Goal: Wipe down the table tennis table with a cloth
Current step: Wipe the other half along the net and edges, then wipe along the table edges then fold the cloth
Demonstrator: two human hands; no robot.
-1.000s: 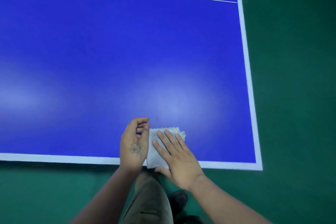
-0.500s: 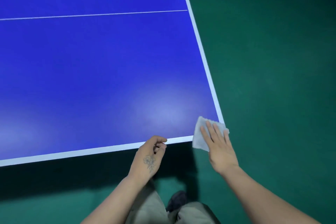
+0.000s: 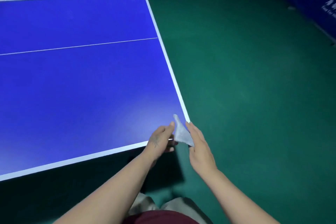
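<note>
Head view: cloth point(image 3: 181, 133) is lifted off the table tennis table point(image 3: 81, 82) at its five-o'clock corner, between both hands. Left hand point(image 3: 161, 139) pinches it; right hand point(image 3: 199, 143) lies flat-fingered against it. How much is wiped cannot be told; no wiping is underway.

Soft pale cloth point(image 3: 181, 133); smooth, faintly glossy blue table point(image 3: 81, 82); matt green floor point(image 3: 254, 96).
</note>
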